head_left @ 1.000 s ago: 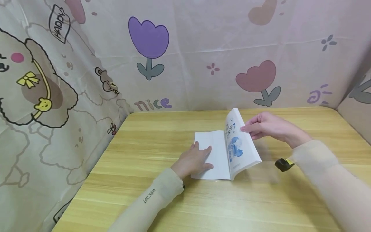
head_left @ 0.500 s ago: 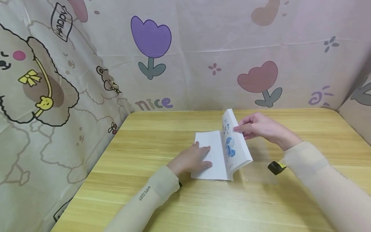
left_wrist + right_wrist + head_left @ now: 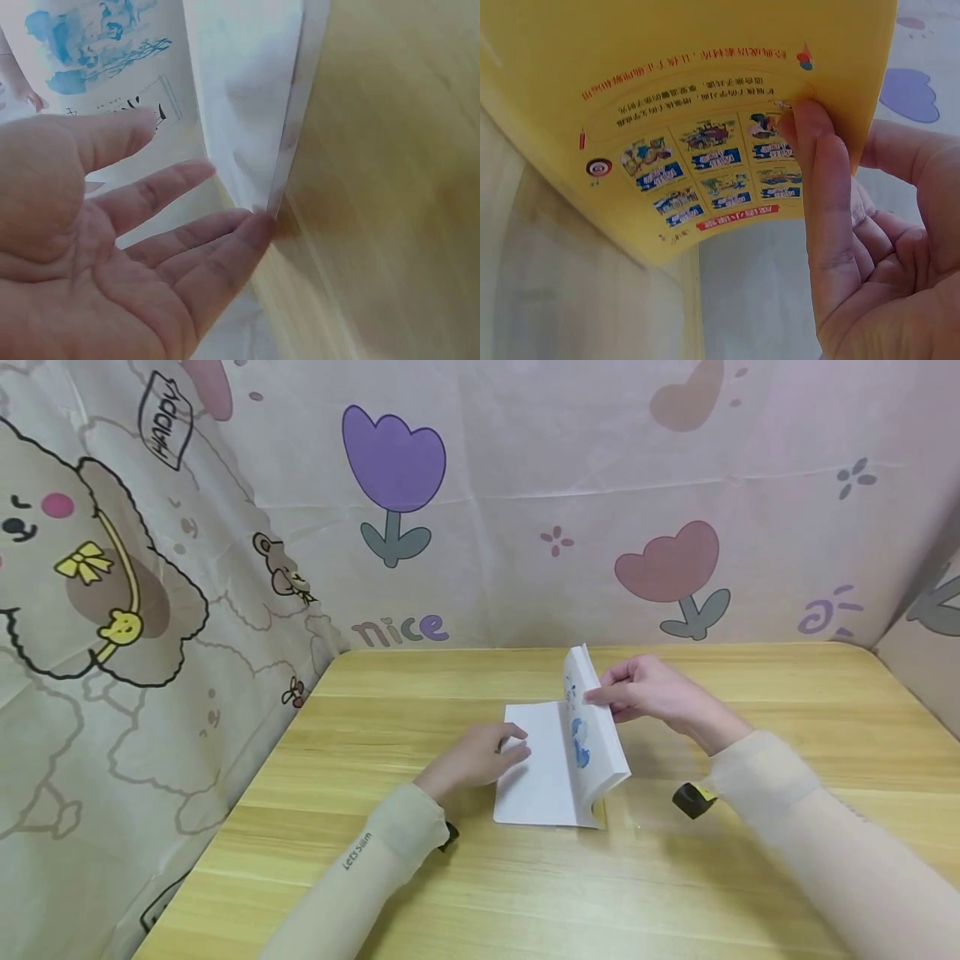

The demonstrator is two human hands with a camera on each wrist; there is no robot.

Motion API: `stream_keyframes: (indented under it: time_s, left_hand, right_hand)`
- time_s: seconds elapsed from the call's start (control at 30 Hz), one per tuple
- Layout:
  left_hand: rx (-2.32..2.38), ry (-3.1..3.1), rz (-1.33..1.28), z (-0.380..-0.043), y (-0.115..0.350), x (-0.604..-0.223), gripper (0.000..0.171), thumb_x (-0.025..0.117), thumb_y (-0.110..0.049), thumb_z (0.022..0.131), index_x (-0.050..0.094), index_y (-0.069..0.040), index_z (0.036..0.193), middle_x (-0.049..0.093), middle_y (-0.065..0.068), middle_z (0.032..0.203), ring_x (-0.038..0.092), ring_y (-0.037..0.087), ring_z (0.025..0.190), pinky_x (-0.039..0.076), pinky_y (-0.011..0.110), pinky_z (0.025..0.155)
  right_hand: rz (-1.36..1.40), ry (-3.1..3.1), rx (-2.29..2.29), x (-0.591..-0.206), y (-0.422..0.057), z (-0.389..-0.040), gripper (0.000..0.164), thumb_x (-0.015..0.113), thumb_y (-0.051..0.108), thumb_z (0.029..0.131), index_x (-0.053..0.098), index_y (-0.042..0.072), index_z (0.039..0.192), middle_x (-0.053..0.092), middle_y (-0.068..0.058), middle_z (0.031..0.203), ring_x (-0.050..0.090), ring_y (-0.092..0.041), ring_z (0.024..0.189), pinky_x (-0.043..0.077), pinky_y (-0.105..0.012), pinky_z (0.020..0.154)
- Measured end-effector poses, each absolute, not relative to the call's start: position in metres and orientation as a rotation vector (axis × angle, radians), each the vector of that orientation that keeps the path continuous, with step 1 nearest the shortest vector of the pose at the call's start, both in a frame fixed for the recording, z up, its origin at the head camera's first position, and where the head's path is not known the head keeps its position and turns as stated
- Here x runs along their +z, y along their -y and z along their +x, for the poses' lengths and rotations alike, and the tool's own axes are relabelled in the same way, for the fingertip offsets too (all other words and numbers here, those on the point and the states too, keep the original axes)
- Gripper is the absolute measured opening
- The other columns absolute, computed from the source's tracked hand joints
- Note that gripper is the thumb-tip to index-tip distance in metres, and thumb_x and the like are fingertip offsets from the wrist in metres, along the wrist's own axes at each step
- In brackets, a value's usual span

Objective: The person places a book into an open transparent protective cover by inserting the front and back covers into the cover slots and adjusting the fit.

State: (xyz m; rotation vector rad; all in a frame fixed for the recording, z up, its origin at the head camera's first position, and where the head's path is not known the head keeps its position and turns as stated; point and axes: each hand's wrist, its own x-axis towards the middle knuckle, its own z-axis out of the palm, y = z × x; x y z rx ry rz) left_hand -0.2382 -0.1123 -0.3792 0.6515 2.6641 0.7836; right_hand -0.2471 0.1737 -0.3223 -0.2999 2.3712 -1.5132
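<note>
A book [image 3: 534, 777] stands partly raised near the middle of the table. Its white inner cover lies flat on the left; the page block is lifted upright and leans right, showing a page with a blue picture [image 3: 581, 743]. My right hand [image 3: 648, 693] pinches the block's outer edge between thumb and fingers. In the right wrist view, the fingers of that hand lie against the yellow back cover [image 3: 697, 97], printed with small pictures. My left hand [image 3: 476, 758] hovers at the cover's left edge, fingers extended; in the left wrist view its fingertips [image 3: 259, 225] meet or nearly meet that edge.
The wooden table [image 3: 360, 718] extends around the book. Behind and to the left hangs a patterned curtain [image 3: 495, 527] with tulips and a bear. Below each wrist shows a small black object, the right one [image 3: 692, 800] with a yellow part.
My right hand has brought the page block leftward and more upright. The left hand, earlier spread flat on the white cover, has lifted and drawn back left to its edge.
</note>
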Motion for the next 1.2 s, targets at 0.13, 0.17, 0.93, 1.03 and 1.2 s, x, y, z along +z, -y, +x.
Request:
stream_keyframes:
  time_s: [0.13, 0.17, 0.93, 1.03, 1.2]
  left_hand:
    - [0.922, -2.653, 0.606, -0.24, 0.115, -0.379, 0.04, 0.061, -0.031, 0.11, 0.068, -0.006, 0.14, 0.073, 0.013, 0.112, 0.067, 0.024, 0.102, 0.058, 0.041, 0.094]
    - [0.973, -2.628, 0.595, -0.24, 0.115, -0.379, 0.041, 0.061, -0.032, 0.11, 0.067, -0.006, 0.141, 0.075, 0.012, 0.117, 0.069, 0.023, 0.106, 0.06, 0.04, 0.096]
    - [1.527, -2.042, 0.428, -0.233, 0.101, -0.375, 0.049, 0.041, -0.035, 0.118, 0.06, 0.0, 0.147, 0.072, 0.021, 0.135, 0.074, 0.024, 0.115, 0.063, 0.035, 0.102]
    - [1.534, -2.034, 0.439, -0.232, 0.102, -0.375, 0.048, 0.039, -0.033, 0.118, 0.061, 0.001, 0.145, 0.071, 0.021, 0.134, 0.073, 0.022, 0.114, 0.063, 0.034, 0.102]
    - [1.522, -2.035, 0.436, -0.231, 0.105, -0.375, 0.049, 0.038, -0.035, 0.119, 0.061, 0.001, 0.145, 0.071, 0.021, 0.135, 0.073, 0.025, 0.119, 0.062, 0.036, 0.104]
  right_hand:
    - [-0.308, -2.379, -1.518, -0.324, -0.167, -0.249, 0.022, 0.075, 0.019, 0.099, 0.07, -0.002, 0.096, 0.077, -0.004, 0.096, 0.075, -0.015, 0.084, 0.067, -0.032, 0.082]
    - [-0.309, -2.384, -1.517, -0.325, -0.166, -0.249, 0.022, 0.075, 0.019, 0.1, 0.07, -0.002, 0.095, 0.077, -0.004, 0.095, 0.075, -0.015, 0.083, 0.067, -0.033, 0.082]
    - [-0.312, -2.423, -1.484, -0.329, -0.144, -0.255, 0.021, 0.078, 0.018, 0.097, 0.07, 0.003, 0.085, 0.072, -0.001, 0.084, 0.071, -0.013, 0.078, 0.068, -0.035, 0.079]
    - [-0.299, -2.441, -1.47, -0.33, -0.141, -0.256, 0.023, 0.08, 0.019, 0.096, 0.069, 0.004, 0.083, 0.069, 0.001, 0.079, 0.069, -0.012, 0.075, 0.066, -0.032, 0.075]
    - [-0.286, -2.455, -1.459, -0.333, -0.131, -0.257, 0.026, 0.082, 0.02, 0.095, 0.066, 0.005, 0.081, 0.066, 0.004, 0.075, 0.066, -0.01, 0.072, 0.063, -0.027, 0.071]
